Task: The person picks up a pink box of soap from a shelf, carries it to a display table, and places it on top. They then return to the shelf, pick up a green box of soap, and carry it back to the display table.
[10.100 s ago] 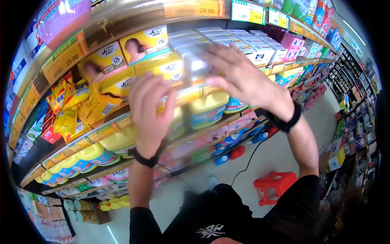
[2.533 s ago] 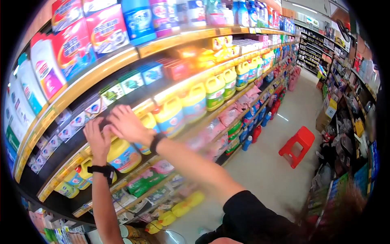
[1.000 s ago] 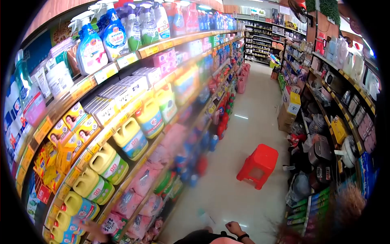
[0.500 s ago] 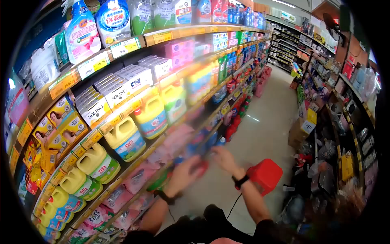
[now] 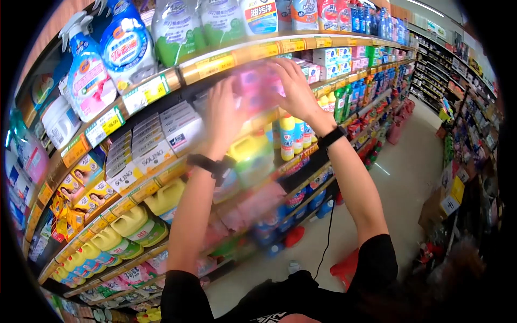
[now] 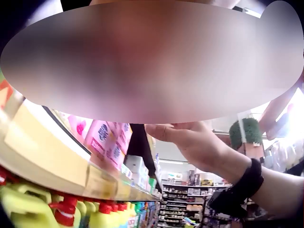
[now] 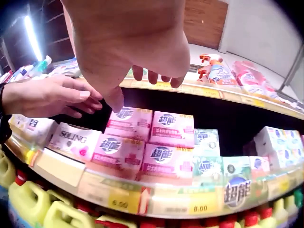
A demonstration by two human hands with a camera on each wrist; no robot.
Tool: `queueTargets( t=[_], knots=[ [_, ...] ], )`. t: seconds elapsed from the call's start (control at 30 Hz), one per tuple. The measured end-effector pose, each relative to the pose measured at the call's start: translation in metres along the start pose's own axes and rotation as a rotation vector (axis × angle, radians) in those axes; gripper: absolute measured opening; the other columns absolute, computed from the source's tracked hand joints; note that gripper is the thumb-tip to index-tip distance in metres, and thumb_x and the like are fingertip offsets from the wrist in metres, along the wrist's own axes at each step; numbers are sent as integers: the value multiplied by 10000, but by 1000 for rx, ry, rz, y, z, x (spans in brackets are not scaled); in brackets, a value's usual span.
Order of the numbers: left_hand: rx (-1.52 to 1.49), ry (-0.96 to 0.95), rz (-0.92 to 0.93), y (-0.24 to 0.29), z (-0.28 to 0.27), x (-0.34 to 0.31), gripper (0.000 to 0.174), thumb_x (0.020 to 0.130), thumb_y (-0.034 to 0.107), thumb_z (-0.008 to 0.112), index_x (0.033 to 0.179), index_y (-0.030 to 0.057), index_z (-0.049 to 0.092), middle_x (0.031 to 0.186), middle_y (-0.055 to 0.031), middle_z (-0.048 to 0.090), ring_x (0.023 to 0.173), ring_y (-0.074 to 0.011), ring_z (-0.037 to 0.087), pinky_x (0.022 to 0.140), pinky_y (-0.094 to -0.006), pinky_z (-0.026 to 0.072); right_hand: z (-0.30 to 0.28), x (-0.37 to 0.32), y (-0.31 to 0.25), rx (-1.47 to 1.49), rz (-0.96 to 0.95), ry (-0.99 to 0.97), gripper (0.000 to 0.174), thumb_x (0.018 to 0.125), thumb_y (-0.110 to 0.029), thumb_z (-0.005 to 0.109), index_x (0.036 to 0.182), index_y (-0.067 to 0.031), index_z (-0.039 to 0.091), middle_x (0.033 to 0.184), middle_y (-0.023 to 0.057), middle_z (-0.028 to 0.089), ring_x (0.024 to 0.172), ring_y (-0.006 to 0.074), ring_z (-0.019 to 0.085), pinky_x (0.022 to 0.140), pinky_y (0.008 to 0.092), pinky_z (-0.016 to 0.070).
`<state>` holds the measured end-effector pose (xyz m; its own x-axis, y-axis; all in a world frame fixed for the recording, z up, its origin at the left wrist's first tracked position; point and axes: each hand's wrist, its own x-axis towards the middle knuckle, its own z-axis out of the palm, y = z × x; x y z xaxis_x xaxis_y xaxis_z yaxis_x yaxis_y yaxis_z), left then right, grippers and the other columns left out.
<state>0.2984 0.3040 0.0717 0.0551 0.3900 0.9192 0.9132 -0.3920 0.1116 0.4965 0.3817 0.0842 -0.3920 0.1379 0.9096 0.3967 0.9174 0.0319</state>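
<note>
**Left hand (image 5: 223, 116) and right hand (image 5: 299, 91) at stacked pink boxes (image 7: 152, 154)**

Both hands flank the stack, thumbs and fingers parted; whether they touch it cannot be told. The boxes sit two high on the shelf (image 7: 61, 167), between a SOLING box (image 7: 73, 140) and green boxes (image 7: 206, 164), above yellow jugs (image 7: 28, 199).

Packs (image 7: 165, 164) stand stacked on the shelf (image 7: 107, 192) — jugs (image 7: 23, 205) below, spray bottles (image 7: 221, 76) above.

You have a grey floor (image 5: 398, 188) running to tall shelves (image 5: 439, 70) far away. A red stool (image 5: 344, 267) sits near you. Up high, a long light (image 5: 425, 12) shines.
</note>
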Motion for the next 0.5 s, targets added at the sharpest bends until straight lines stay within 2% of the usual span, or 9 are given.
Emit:
queueTargets(
  t=[0.13, 0.17, 0.27, 0.3, 0.33, 0.4, 0.47, 0.5],
  knots=[
    [97, -112, -187, -14, 25, 18, 565, 893, 278, 696, 1321, -45, 515, 1140, -250, 667, 1043, -405, 654, 906, -456, 519, 6, 18, 33, 14, -100, -10, 707, 699, -72, 769, 1357, -91, 511, 1324, 159, 492, 1281, 392, 432, 1091, 471, 377],
    [39, -128, -196, -21, 32, 20, 608, 897, 295, 702, 1334, -73, 492, 1090, -248, 695, 990, -381, 696, 852, -427, 557, 5, 20, 37, 2, -121, -10, 699, 685, -77, 779, 1337, -82, 527, 1304, 162, 502, 1269, 390, 444, 1078, 469, 390],
    [-49, -105, -294, -19, 37, 22, 625, 888, 320, 717, 1327, -69, 502, 1065, -227, 710, 974, -338, 712, 835, -399, 565, 16, 12, 50, 14, -163, 15, 643, 683, -99, 789, 1285, -89, 565, 1268, 160, 519, 1275, 382, 444, 1089, 479, 385],
    [-65, -102, -353, -15, 37, 23, 661, 855, 341, 756, 1324, -57, 516, 1058, -199, 721, 963, -291, 721, 824, -377, 567, 23, 9, 55, 6, -193, 36, 634, 686, -105, 790, 1280, -93, 567, 1266, 162, 522, 1280, 381, 441, 1094, 482, 381],
    [3, -112, -349, -12, 39, 24, 665, 846, 344, 764, 1320, -53, 521, 1053, -193, 724, 957, -286, 723, 820, -371, 568, 30, 7, 60, 1, -225, 60, 626, 689, -111, 790, 1275, -97, 570, 1265, 163, 525, 1284, 380, 438, 1098, 485, 377],
    [150, -132, -346, -8, 38, 25, 673, 830, 350, 781, 1313, -47, 532, 1044, -181, 729, 946, -276, 726, 810, -361, 569, 39, 4, 66, 3, -192, 45, 617, 723, -130, 784, 1299, -105, 562, 1332, 136, 517, 1337, 372, 402, 1131, 531, 340],
    [121, -146, -380, -9, 36, 26, 680, 782, 331, 829, 1280, -38, 548, 1042, -153, 729, 946, -242, 715, 822, -341, 559, 41, 1, 63, 15, -178, 42, 625, 740, -131, 778, 1323, -105, 553, 1370, 117, 511, 1372, 368, 376, 1149, 557, 313],
    [86, -141, -386, -12, 36, 26, 674, 773, 319, 838, 1271, -34, 551, 1042, -148, 727, 948, -234, 709, 830, -339, 555, 44, -2, 64, 68, -145, 15, 638, 765, -125, 765, 1359, -107, 533, 1399, 92, 513, 1412, 363, 332, 1172, 589, 257]
  ],
)
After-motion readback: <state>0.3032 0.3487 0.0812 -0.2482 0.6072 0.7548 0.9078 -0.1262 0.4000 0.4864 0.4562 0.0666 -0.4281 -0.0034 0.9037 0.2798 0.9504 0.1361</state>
